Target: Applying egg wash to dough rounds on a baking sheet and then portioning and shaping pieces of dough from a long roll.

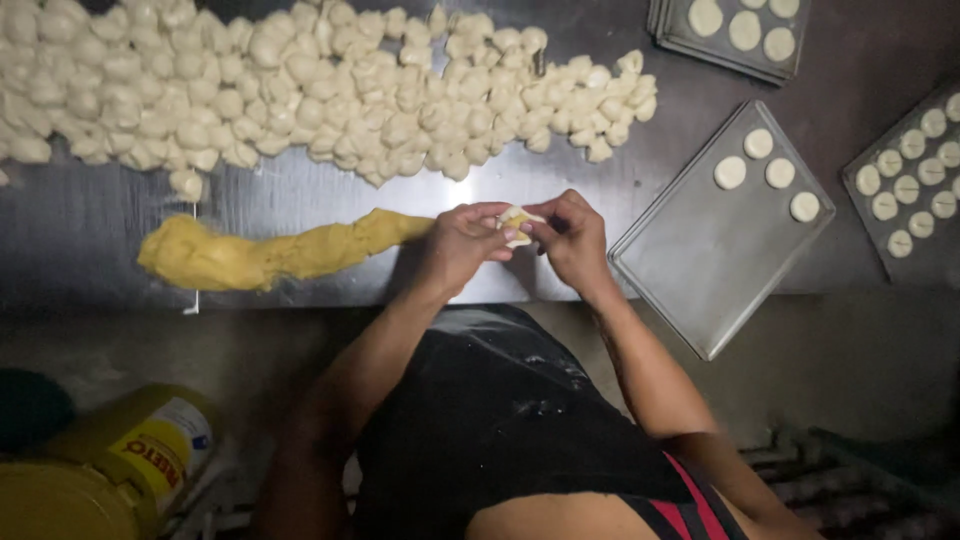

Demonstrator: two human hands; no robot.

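At the near edge of the steel surface (pixel 90 215), just above the person's dark apron, the left hand (pixel 462 243) and the right hand (pixel 572 240) meet with their fingertips pressed together around a small dough piece (pixel 516 222), pale on the outside with a spot of yellow showing in its middle; each hand's grip is closed on it, fingers pinched in from both sides, and the piece sits lifted between them over the front of the surface. To the left of the left hand and almost touching its knuckles, a long roll of yellow filling (pixel 260 255) lies on the metal, thicker at its far left end. To the right of the right hand sits a tilted metal tray (pixel 700 270) carrying four flat white rounds (pixel 767 172) grouped at its far corner. Further right another tray (pixel 930 250) holds more rows of the same rounds. Beyond the hands, across the back of the surface, a wide heap of small pale dough lumps (pixel 300 85) stretches from the left side past the middle, and a stack of trays (pixel 735 45) with a few rounds sits at the far right corner
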